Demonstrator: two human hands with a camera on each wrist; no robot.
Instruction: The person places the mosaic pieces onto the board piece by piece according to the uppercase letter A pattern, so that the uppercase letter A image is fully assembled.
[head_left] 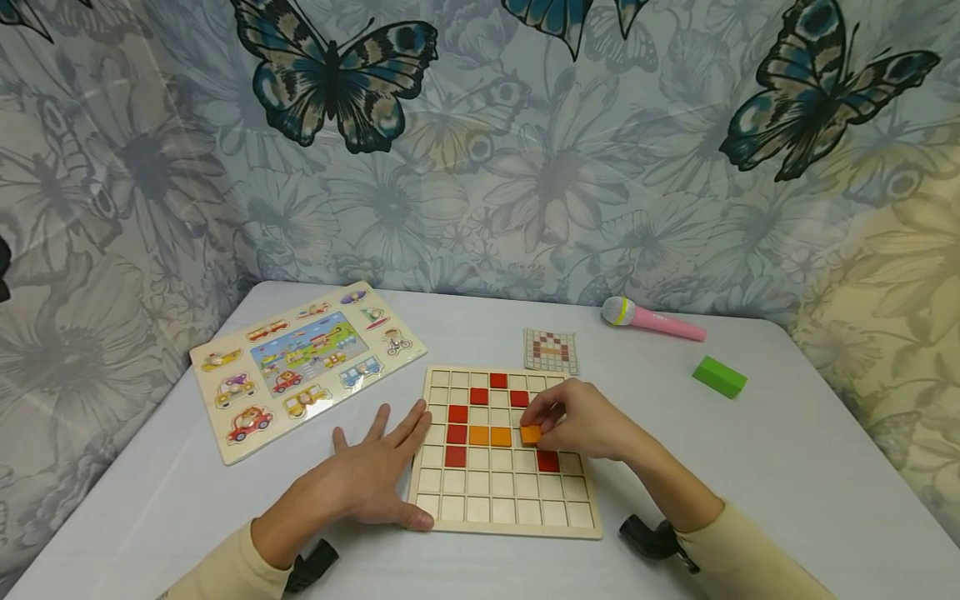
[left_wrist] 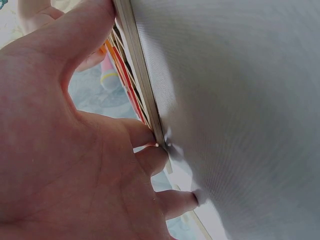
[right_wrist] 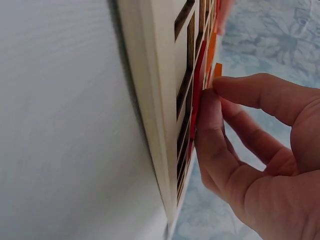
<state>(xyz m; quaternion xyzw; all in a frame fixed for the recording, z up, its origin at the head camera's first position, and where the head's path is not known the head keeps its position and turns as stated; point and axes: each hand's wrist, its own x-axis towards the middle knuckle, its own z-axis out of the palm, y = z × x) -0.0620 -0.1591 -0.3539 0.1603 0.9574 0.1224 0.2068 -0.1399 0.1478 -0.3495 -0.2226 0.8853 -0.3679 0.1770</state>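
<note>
A wooden grid board [head_left: 502, 510] lies flat on the table, with several red square tiles [head_left: 456, 457] and two orange tiles [head_left: 490, 436] set in its cells. My right hand [head_left: 581, 423] pinches another orange tile [head_left: 530, 435] between thumb and fingers, over the cells right of the two orange ones. In the right wrist view that tile [right_wrist: 218, 70] shows at the fingertips, close to the board's surface. With fingers spread, my left hand [head_left: 378, 479] rests along the board's left edge, its thumb at the lower left corner. The left wrist view shows fingers touching the board's side [left_wrist: 145, 85].
Behind the grid board lies a small pattern card [head_left: 551, 351] with a printed grid. A vehicle picture puzzle [head_left: 405, 354] is at the back left. At the back right are a pink toy microphone [head_left: 660, 321] and a green block [head_left: 719, 377]. Patterned cloth hangs behind the table.
</note>
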